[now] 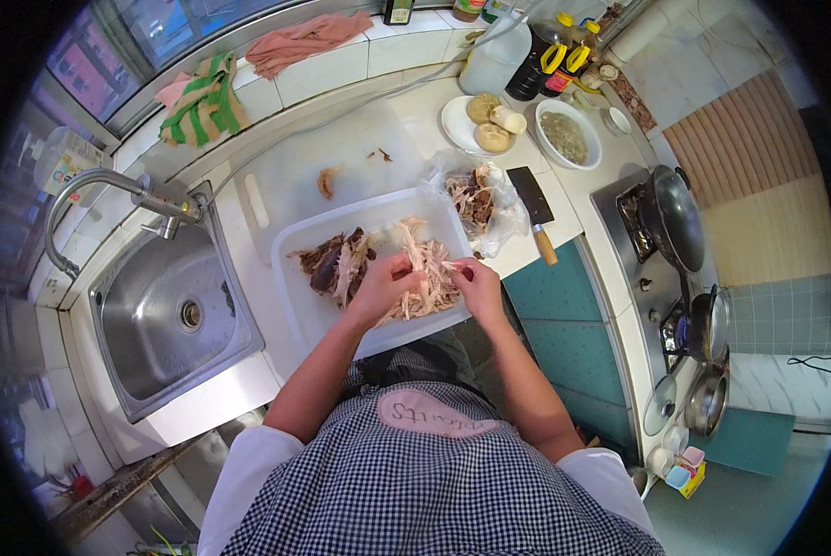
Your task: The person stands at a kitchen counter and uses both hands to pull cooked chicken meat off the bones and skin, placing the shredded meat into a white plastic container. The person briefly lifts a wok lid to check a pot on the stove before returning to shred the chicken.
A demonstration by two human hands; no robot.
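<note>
A white plastic tray (381, 208) lies in front of me, holding a heap of pale shredded meat (426, 278) on its right and a darker carcass piece with skin (332, 267) on its left. Over the heap, my left hand (385, 281) pinches a long pale strip of meat (415, 257). My right hand (476, 281) grips a shred of the meat between thumb and fingers, just right of the left hand. Beyond the tray's right corner, a clear plastic bag (506, 215) lies open with bones and meat scraps (474, 201) in it.
A cleaver (530, 198) with a wooden handle lies right of the bag. Behind are a translucent cutting board (290, 167), a plate of buns (457, 121) and a bowl (593, 149). A steel sink (158, 333) is left; a gas stove (617, 215) with a wok (676, 215) is right.
</note>
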